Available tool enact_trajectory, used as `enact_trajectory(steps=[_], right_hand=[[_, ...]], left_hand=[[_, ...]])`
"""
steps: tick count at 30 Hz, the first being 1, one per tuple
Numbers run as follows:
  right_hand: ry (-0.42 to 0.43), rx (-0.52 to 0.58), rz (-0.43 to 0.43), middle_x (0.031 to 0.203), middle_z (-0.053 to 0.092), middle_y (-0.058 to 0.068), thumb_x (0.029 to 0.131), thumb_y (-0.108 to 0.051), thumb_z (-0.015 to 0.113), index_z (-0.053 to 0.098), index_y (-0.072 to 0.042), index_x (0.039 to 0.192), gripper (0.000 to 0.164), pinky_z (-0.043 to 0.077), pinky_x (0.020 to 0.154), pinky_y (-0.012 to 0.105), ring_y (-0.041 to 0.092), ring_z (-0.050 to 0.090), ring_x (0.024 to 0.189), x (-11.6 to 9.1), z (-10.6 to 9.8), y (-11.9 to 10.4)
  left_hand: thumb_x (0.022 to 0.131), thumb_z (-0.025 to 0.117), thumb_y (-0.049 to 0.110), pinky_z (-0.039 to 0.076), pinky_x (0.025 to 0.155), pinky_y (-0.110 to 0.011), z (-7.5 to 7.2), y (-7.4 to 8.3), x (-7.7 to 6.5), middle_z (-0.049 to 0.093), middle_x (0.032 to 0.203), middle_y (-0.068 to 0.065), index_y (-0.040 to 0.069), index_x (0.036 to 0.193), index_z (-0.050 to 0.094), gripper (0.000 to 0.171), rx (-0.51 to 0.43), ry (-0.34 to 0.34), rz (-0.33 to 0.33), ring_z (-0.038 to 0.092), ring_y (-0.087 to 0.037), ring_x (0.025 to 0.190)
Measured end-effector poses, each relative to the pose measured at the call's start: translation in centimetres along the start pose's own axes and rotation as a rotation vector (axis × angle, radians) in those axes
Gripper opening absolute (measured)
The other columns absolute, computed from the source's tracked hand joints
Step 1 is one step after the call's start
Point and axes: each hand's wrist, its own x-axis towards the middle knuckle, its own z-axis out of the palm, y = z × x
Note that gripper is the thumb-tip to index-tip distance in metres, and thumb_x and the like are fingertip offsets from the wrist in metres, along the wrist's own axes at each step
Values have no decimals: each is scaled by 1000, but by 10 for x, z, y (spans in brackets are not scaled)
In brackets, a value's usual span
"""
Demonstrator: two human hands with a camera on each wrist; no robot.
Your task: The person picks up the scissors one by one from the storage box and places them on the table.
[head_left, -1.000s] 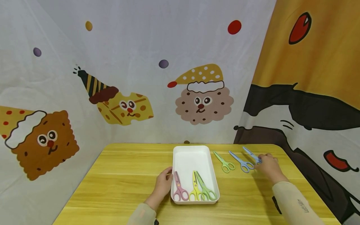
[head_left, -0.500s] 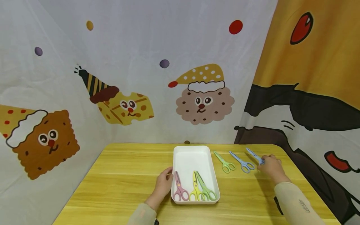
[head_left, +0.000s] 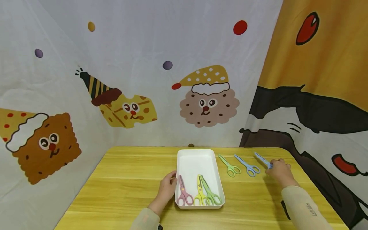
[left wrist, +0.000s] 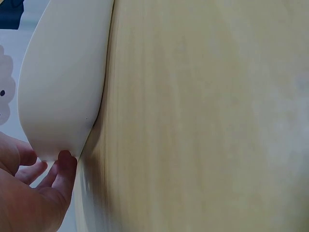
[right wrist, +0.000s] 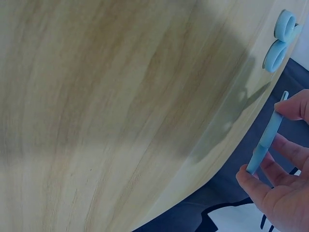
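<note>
The left hand, thumb and fingers bent, grips the white tray. Inside lie pink scissors, yellow scissors and green scissors. Next come a second green pair and blue scissors. Rightmost, above the table, the right hand pinches matte pale-blue scissors by the handles, slim blades closed, tip pointing away.

between white tray and right fingers, green scissors and blue scissors as obstacles, nearer table free

Furniture: wood-grain table, rounded far corners | Backdrop: creased pale cloth, printed hatted snack figures, coloured dots | Right: orange-and-black print | Light: soft shadows
</note>
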Motion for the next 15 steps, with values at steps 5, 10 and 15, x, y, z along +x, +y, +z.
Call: enact_trajectory(steps=[5,10,15], right_hand=[[-13,4,10,104,46,36,78,-20,68,52,16,116,55,36,69,49,49,40,85,1,-2,1],[-23,5,20,102,47,35,78,-20,69,53,16,115,54,36,69,48,47,40,85,1,-1,2],[-44,-6,34,103,46,35,78,-20,70,53,15,114,53,37,70,49,47,40,86,3,1,6]], left_hand=[[93,51,1,56,88,-37,1,-2,1,57,125,-24,-4,131,51,38,0,0,4,61,-34,107],[93,52,2,55,89,-36,1,-2,1,57,125,-23,-3,131,52,38,-7,3,-6,61,-33,108],[93,52,0,56,88,-37,1,-3,1,57,124,-24,-4,130,52,38,-11,5,7,61,-33,106]])
